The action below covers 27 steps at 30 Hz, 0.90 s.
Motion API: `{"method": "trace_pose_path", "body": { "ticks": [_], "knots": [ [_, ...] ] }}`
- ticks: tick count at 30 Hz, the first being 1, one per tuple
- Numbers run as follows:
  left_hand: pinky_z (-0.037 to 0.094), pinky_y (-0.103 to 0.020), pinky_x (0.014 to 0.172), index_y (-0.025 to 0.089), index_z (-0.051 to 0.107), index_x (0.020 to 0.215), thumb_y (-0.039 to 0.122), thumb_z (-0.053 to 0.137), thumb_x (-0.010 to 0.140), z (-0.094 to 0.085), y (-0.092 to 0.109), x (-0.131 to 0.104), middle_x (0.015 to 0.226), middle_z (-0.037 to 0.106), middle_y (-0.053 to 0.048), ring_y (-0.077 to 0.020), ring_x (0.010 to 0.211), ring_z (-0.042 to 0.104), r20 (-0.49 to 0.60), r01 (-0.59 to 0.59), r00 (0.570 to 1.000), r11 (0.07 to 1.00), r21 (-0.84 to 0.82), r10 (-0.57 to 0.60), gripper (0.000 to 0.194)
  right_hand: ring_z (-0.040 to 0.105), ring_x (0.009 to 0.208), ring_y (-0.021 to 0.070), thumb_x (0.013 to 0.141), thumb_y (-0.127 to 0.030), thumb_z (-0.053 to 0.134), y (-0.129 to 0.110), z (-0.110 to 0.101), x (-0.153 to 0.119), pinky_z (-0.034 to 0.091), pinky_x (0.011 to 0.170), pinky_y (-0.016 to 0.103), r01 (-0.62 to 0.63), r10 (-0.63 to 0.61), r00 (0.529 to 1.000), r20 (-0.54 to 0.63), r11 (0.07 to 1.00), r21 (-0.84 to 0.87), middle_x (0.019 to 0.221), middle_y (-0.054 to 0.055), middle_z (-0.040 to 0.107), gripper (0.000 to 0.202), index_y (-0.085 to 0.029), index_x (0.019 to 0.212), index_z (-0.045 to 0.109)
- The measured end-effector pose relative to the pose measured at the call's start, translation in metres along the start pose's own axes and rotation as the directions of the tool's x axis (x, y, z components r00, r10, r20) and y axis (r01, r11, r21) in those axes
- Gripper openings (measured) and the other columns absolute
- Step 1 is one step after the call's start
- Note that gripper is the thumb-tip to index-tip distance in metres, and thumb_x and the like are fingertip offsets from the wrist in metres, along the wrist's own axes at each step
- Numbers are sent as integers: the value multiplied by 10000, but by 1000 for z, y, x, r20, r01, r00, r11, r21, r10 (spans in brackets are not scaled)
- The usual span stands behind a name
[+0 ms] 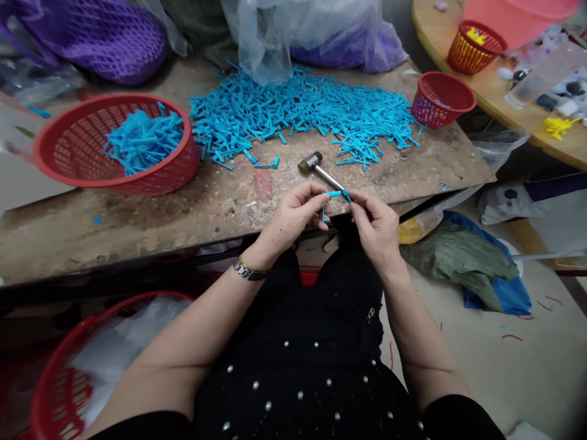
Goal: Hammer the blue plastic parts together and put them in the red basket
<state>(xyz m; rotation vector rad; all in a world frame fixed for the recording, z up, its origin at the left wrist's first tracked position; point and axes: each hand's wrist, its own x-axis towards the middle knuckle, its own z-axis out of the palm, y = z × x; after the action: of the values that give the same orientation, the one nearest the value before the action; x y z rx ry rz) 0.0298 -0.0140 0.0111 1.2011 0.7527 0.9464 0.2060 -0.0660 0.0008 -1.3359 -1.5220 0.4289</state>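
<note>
My left hand (300, 211) pinches one end of a small blue plastic piece (334, 194), and another thin blue piece (324, 211) hangs among its fingers. At the other end of the held piece, the fingertips of my right hand (376, 223) are closed on a blue part (347, 195). Both hands are close together over the table's front edge. Just behind them lies a small hammer (312, 162), its handle running toward my fingers. A wide pile of blue pieces (293, 104) covers the back of the table.
On the worn wooden table (206, 214), a large red basket (156, 174) of blue pieces stands left and a small red basket (444, 91) right. Bags (312, 30) are behind. Another red basket (59, 366) is low left; a round table (499, 91) is at right.
</note>
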Motion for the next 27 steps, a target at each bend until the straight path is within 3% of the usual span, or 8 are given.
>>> {"method": "trace_pose_path", "body": {
  "ticks": [20, 27],
  "knots": [
    [590, -175, 573, 193, 620, 1049, 359, 737, 877, 10, -8, -1, 774, 644, 19, -80, 655, 643, -6, 14, 1000, 1000, -4, -14, 266, 732, 1064, 207, 983, -242, 517, -6, 9, -8, 589, 951, 388, 52, -53, 999, -5, 991, -124, 1148, 49, 778, 303, -282, 1190, 735],
    [586, -170, 552, 185, 595, 975, 354, 733, 868, 9, -9, -2, 748, 646, 24, -77, 626, 639, -51, 20, 999, 1000, -10, -20, 243, 738, 1023, 205, 966, -228, 533, -5, 6, -9, 593, 930, 380, 26, -29, 999, -44, 997, -68, 1144, 54, 780, 294, -261, 1172, 741]
  ]
}}
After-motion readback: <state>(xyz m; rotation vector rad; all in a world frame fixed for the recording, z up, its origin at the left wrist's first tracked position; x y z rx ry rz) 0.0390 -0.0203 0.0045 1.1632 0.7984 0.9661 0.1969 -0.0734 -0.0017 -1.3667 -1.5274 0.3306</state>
